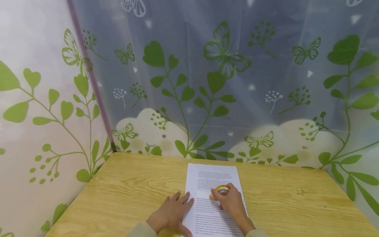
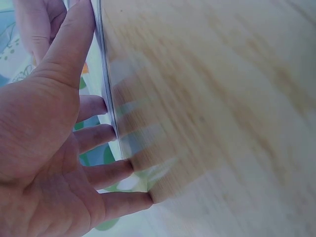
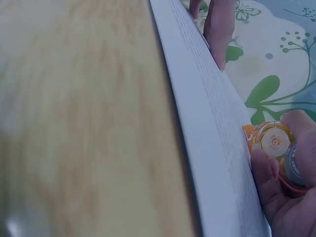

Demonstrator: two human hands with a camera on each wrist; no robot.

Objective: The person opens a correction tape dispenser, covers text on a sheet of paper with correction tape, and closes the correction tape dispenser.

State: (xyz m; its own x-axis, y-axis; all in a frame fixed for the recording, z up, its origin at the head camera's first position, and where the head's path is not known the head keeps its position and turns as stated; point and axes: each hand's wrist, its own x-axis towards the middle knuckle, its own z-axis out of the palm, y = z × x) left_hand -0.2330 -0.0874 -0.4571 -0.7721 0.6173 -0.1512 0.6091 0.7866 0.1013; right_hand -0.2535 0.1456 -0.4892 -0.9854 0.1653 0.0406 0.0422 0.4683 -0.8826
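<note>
A stack of printed white paper (image 1: 207, 210) lies on the wooden table, its lines of text facing up. My right hand (image 1: 235, 202) pinches a small orange and clear correction-tape dispenser (image 1: 222, 189) against the page, over a gap between text blocks. In the right wrist view the dispenser (image 3: 274, 140) shows round inner reels between thumb and fingers of the right hand (image 3: 296, 197). Spread out at the stack's left edge, my left hand (image 1: 173, 212) rests partly on paper; in the left wrist view some fingertips of that hand (image 2: 44, 143) touch the table beside the sheets.
The light wooden table (image 1: 296, 204) extends on both sides of the paper. Behind it hangs a curtain (image 1: 189, 82) printed with green leaves, butterflies and clouds, with a pinkish pole (image 1: 94, 82) at its left. A small dark mark (image 1: 300, 191) shows on the table at right.
</note>
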